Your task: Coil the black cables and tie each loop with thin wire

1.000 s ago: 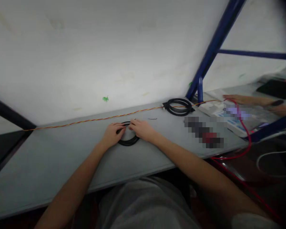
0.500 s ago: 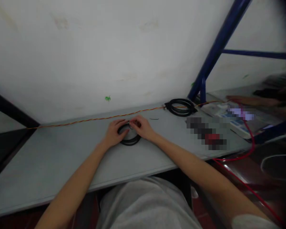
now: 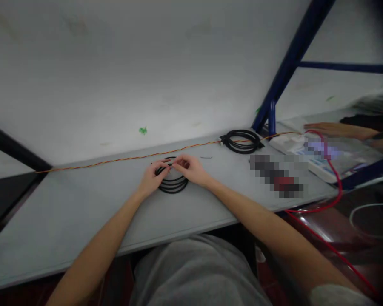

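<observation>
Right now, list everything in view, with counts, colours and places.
table: 1, grey, across the view
wall: 1, white, behind the table
frame: 1, dark blue metal, right
twisted wire: 1, orange-red, along the table's back
near coil: 1, black cable, mid-table
far coil: 1, black cable, back right
wire scrap: 1, dark, beside the far coil
pixelated object: 1, obscured, table right
red cable: 1, red, right edge
co-worker's hand: 1, far right
left hand: 1, pinching the near coil
right hand: 1, pinching the near coil
</observation>
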Action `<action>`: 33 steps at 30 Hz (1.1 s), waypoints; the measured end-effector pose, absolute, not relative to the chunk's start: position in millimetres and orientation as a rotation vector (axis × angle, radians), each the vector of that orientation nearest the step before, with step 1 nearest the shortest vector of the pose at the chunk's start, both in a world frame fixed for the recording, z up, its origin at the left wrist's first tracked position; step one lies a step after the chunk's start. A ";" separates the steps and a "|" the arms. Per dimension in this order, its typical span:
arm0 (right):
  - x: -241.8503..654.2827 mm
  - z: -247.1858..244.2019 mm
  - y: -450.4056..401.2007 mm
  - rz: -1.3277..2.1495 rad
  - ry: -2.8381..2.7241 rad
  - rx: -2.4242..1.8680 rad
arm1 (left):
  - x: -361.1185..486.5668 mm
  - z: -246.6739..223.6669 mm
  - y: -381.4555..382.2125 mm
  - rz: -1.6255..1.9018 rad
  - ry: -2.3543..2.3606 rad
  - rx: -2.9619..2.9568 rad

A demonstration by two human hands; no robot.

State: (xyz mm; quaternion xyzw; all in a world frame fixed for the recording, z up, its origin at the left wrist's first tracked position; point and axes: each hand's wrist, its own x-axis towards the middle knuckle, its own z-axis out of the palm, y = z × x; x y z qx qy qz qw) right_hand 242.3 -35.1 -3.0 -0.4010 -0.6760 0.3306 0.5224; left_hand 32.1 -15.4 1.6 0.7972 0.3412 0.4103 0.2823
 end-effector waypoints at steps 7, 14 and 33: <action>247.3 4.4 -38.1 0.998 -1.699 -0.916 | 28.9 8.2 -17.3 1.162 0.972 2.079; 248.9 7.3 -37.2 1.136 -1.744 -0.827 | 32.3 8.2 -22.6 1.165 0.994 2.105; 263.9 17.7 -43.7 0.836 -2.160 -0.930 | 30.2 21.7 -30.5 0.945 0.847 2.094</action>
